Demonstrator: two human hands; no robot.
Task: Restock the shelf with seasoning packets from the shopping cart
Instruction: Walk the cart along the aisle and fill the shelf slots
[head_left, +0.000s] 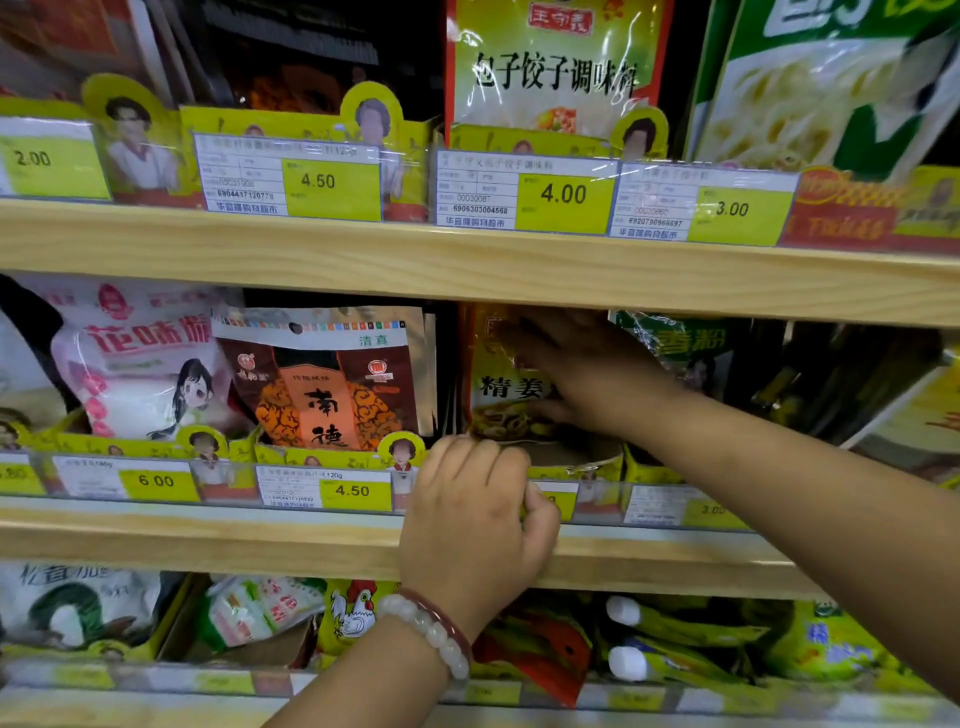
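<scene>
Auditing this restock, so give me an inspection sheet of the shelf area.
Surface: wooden middle shelf with yellow price tags.
Job's things: yellow ginger seasoning packet standing in its slot.
Clutter: red-brown packet and pink packet alongside.
Hands: right hand flat against the ginger packet; left hand curled at the shelf edge, its grip hidden.
Cables: nothing seen.
Surroundings: stocked shelves above and below; cart out of view.

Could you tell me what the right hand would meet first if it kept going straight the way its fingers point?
Probably the yellow ginger seasoning packet: the right hand already lies over its front, fingers pointing up-left. Depth is unclear.
</scene>
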